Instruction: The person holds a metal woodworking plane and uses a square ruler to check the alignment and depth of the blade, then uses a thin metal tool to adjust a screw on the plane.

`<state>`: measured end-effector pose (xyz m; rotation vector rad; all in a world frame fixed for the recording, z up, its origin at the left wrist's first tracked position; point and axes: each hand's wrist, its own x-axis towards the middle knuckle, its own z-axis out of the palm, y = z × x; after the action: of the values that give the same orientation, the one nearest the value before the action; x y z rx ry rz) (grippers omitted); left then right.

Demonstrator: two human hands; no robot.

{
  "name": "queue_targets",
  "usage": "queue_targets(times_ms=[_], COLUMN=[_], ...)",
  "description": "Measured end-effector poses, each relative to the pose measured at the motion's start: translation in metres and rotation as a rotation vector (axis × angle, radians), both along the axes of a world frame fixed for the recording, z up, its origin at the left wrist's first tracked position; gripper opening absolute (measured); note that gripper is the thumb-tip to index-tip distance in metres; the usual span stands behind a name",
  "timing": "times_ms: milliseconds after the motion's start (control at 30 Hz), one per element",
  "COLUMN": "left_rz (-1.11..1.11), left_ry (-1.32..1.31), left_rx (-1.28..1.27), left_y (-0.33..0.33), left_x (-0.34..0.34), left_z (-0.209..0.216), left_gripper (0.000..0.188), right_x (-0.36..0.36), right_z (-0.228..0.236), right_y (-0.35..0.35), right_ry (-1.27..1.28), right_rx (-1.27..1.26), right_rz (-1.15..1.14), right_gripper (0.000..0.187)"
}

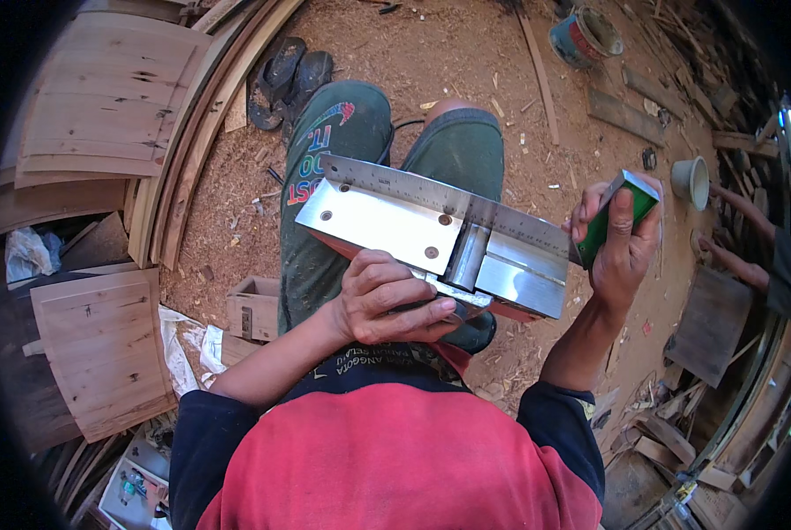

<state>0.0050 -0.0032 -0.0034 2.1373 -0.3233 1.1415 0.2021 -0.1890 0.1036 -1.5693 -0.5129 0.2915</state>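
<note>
Upside down across my lap lies an electric hand planer [387, 223], its shiny metal sole facing up and its cutter drum [471, 256] showing in the gap between the two sole plates. My left hand [391, 299] is closed round the planer's near side, beside the drum. With my right hand [618, 225] I hold a try square by its green handle [600, 231]. The square's steel ruled blade [440, 196] stands on edge along the far side of the sole, spanning both plates. Any gap beneath the blade is too fine to make out.
Wood panels [104, 93] and long boards [203, 132] lie at left, with a small wooden box [254, 307] nearby. Sawdust covers the floor. A paint bucket [581, 40] stands at far right. Another person's arms [738, 256] reach in at right, near a pale bucket [689, 183].
</note>
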Motion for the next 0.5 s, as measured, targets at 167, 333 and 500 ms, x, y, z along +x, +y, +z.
queue_targets(times_ms=[167, 333, 500], left_rz=[-0.001, 0.004, 0.0], left_ry=[0.002, -0.005, 0.001], left_rx=[0.017, 0.022, 0.034], left_y=[0.0, 0.0, 0.0002], left_x=[0.0003, 0.0009, 0.0003], left_z=[0.0017, 0.0027, 0.002], left_gripper=[0.047, 0.047, 0.046], right_x=[-0.0014, -0.0015, -0.0011], right_z=[-0.0006, -0.0013, -0.0021], right_y=[0.0008, 0.0001, -0.0008], right_ry=[-0.021, -0.019, -0.02], right_rx=[-0.035, -0.033, -0.034], right_rz=[-0.023, -0.02, -0.016], right_gripper=[0.023, 0.023, 0.024])
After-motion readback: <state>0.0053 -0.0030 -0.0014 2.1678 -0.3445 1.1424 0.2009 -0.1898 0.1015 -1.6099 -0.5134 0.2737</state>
